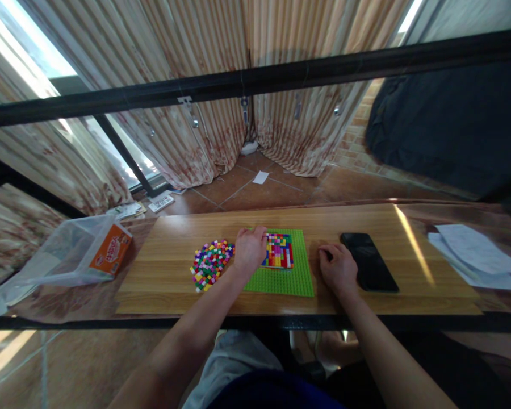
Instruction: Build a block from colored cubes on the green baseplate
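My left hand (250, 250) is over the left part of a green studded baseplate (300, 281), its fingers bent and pressed together at the edge of a patch of colourful toy bricks (280, 251). Whatever its fingertips hold is hidden. Several rows of bricks in red, yellow, blue, white and other colours sit on the plate. Just left of my left hand is a loose pile of small colourful bricks (210, 264). My right hand (337, 267) rests on the wooden board, fingers curled in with nothing seen in them, beside a black smartphone (368, 262).
The wooden board (162, 244) lies on a black-framed table. A clear plastic box (79, 241) with an orange label stands at the left end. White papers (479, 255) lie at the right end. Beyond the table hang striped curtains (217, 130), and a paper (260, 177) lies on the tiled floor.
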`<action>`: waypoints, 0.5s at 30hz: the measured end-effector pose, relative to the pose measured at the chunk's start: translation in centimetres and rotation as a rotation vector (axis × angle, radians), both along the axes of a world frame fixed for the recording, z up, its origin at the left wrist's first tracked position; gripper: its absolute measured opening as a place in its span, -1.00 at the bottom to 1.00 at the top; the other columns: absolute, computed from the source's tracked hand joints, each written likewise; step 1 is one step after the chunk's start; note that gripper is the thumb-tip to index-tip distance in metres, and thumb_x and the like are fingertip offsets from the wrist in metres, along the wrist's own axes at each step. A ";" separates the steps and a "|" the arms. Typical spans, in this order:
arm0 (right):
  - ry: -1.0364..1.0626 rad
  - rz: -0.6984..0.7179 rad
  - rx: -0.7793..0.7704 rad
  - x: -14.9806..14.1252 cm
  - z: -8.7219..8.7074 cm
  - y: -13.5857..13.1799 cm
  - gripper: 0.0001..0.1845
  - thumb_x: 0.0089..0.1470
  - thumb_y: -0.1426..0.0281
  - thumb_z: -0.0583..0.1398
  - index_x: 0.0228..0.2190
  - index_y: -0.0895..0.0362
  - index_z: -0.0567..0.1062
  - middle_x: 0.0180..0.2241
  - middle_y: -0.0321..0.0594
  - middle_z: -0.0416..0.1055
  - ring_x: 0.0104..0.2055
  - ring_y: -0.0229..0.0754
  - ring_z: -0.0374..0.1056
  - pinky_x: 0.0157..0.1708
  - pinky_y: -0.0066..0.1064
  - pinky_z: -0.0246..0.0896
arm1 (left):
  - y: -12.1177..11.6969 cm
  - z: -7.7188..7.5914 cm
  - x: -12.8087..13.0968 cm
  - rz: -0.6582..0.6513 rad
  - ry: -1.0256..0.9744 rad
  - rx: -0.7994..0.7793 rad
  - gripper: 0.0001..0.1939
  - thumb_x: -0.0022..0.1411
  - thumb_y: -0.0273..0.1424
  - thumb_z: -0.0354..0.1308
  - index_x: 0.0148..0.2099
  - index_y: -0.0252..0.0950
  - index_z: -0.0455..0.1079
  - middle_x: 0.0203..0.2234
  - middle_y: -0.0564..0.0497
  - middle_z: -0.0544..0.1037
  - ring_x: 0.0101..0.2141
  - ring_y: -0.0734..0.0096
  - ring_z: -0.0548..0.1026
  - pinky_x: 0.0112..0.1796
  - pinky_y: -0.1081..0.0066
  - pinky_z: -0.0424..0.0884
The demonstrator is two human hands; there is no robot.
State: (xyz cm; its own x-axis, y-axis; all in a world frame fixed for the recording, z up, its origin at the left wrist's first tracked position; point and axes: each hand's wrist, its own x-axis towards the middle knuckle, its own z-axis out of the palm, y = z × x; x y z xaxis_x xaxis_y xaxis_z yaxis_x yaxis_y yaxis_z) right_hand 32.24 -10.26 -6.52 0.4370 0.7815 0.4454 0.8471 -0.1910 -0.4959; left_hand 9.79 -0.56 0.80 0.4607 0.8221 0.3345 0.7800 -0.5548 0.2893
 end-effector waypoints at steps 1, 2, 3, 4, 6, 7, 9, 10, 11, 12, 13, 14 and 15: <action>0.001 -0.003 -0.002 0.0 0.0 0.0 -0.75 0.09 0.32 0.08 -0.41 0.11 0.54 -0.34 -0.12 0.44 -0.26 -0.11 0.30 -0.27 -0.31 0.16 | -0.1 0.0 -0.1 0.000 -0.007 -0.003 -0.84 0.26 -0.48 0.04 -0.17 -0.28 0.43 -0.33 -0.04 0.61 -0.29 0.25 0.53 -0.06 0.22 0.31; 0.002 -0.004 -0.005 0.0 0.0 0.0 -0.75 0.09 0.31 0.08 -0.40 0.12 0.54 -0.33 -0.12 0.44 -0.27 -0.11 0.30 -0.27 -0.31 0.16 | -0.2 -0.1 -0.2 -0.001 -0.015 -0.007 -0.84 0.26 -0.49 0.03 -0.18 -0.28 0.43 -0.34 -0.04 0.61 -0.30 0.26 0.53 -0.07 0.23 0.32; 0.003 -0.005 -0.007 0.0 0.0 0.0 -0.74 0.10 0.31 0.08 -0.40 0.12 0.54 -0.33 -0.12 0.44 -0.27 -0.11 0.30 -0.28 -0.32 0.16 | -0.3 -0.1 -0.3 -0.003 -0.022 -0.014 -0.84 0.26 -0.49 0.03 -0.18 -0.28 0.43 -0.35 -0.03 0.61 -0.30 0.26 0.53 -0.08 0.24 0.32; 0.003 -0.005 -0.009 0.0 0.1 0.0 -0.74 0.10 0.31 0.07 -0.40 0.12 0.54 -0.33 -0.11 0.44 -0.27 -0.11 0.31 -0.28 -0.32 0.15 | -0.4 -0.2 -0.4 -0.004 -0.031 -0.019 -0.83 0.26 -0.50 0.03 -0.18 -0.28 0.43 -0.35 -0.03 0.61 -0.30 0.27 0.53 -0.09 0.25 0.32; 0.003 -0.003 -0.009 -0.1 0.1 0.0 -0.73 0.10 0.30 0.07 -0.40 0.12 0.54 -0.32 -0.11 0.45 -0.27 -0.10 0.31 -0.28 -0.32 0.15 | -0.7 -0.3 -0.7 -0.010 -0.051 -0.025 -0.82 0.26 -0.50 0.01 -0.18 -0.27 0.43 -0.33 -0.02 0.61 -0.28 0.28 0.53 -0.09 0.26 0.32; 0.003 -0.003 -0.010 -0.1 0.2 -0.1 -0.73 0.10 0.30 0.07 -0.40 0.12 0.54 -0.32 -0.11 0.45 -0.26 -0.10 0.31 -0.28 -0.32 0.15 | -0.8 -0.4 -0.8 -0.019 -0.062 -0.026 -0.82 0.27 -0.50 0.01 -0.18 -0.26 0.43 -0.31 -0.02 0.61 -0.27 0.29 0.52 -0.09 0.27 0.32; 0.003 -0.005 -0.016 -0.1 0.2 -0.1 -0.74 0.10 0.30 0.07 -0.39 0.11 0.54 -0.32 -0.12 0.45 -0.26 -0.11 0.31 -0.28 -0.33 0.15 | -1.0 -0.5 -1.0 -0.041 -0.075 -0.023 -0.81 0.28 -0.49 0.00 -0.17 -0.25 0.44 -0.27 -0.02 0.60 -0.24 0.29 0.52 -0.09 0.27 0.32; 0.002 -0.009 -0.018 -0.1 0.2 -0.1 -0.74 0.10 0.30 0.08 -0.39 0.11 0.54 -0.32 -0.12 0.45 -0.27 -0.11 0.31 -0.29 -0.33 0.14 | -1.0 -0.6 -1.0 -0.053 -0.076 -0.022 -0.80 0.29 -0.49 -0.01 -0.16 -0.25 0.44 -0.26 -0.02 0.60 -0.22 0.29 0.51 -0.09 0.27 0.32; 0.001 -0.011 -0.020 -0.1 0.2 -0.1 -0.74 0.10 0.31 0.08 -0.39 0.12 0.54 -0.32 -0.12 0.45 -0.27 -0.11 0.31 -0.30 -0.33 0.14 | -1.1 -0.7 -1.1 -0.064 -0.073 -0.021 -0.79 0.29 -0.49 -0.01 -0.15 -0.25 0.44 -0.26 -0.02 0.60 -0.22 0.29 0.51 -0.10 0.27 0.32; -0.001 -0.011 -0.021 -0.1 0.2 -0.1 -0.74 0.10 0.31 0.08 -0.39 0.12 0.54 -0.32 -0.12 0.45 -0.27 -0.11 0.31 -0.30 -0.34 0.13 | -1.1 -0.7 -1.1 -0.071 -0.068 -0.017 -0.79 0.30 -0.48 -0.02 -0.13 -0.24 0.44 -0.25 -0.02 0.60 -0.21 0.29 0.51 -0.09 0.26 0.31; -0.003 -0.011 -0.022 -0.1 0.2 -0.1 -0.74 0.10 0.31 0.08 -0.39 0.12 0.54 -0.32 -0.12 0.45 -0.28 -0.12 0.31 -0.31 -0.34 0.13 | -1.1 -0.8 -1.1 -0.075 -0.061 -0.011 -0.78 0.30 -0.48 -0.02 -0.12 -0.25 0.44 -0.24 -0.02 0.59 -0.20 0.29 0.50 -0.09 0.26 0.31; -0.007 -0.011 -0.023 -0.1 0.2 -0.1 -0.74 0.10 0.31 0.08 -0.39 0.12 0.54 -0.32 -0.12 0.45 -0.28 -0.12 0.31 -0.31 -0.34 0.13 | -1.1 -0.9 -1.1 -0.079 -0.052 -0.005 -0.77 0.30 -0.48 -0.02 -0.11 -0.25 0.45 -0.23 -0.03 0.59 -0.20 0.28 0.50 -0.09 0.25 0.31; -0.011 -0.011 -0.024 -0.1 0.2 -0.1 -0.74 0.10 0.31 0.08 -0.39 0.12 0.54 -0.32 -0.12 0.45 -0.28 -0.12 0.30 -0.31 -0.34 0.13 | -1.1 -0.9 -1.1 -0.082 -0.042 0.002 -0.76 0.31 -0.48 -0.03 -0.10 -0.26 0.45 -0.22 -0.03 0.59 -0.20 0.27 0.50 -0.09 0.24 0.31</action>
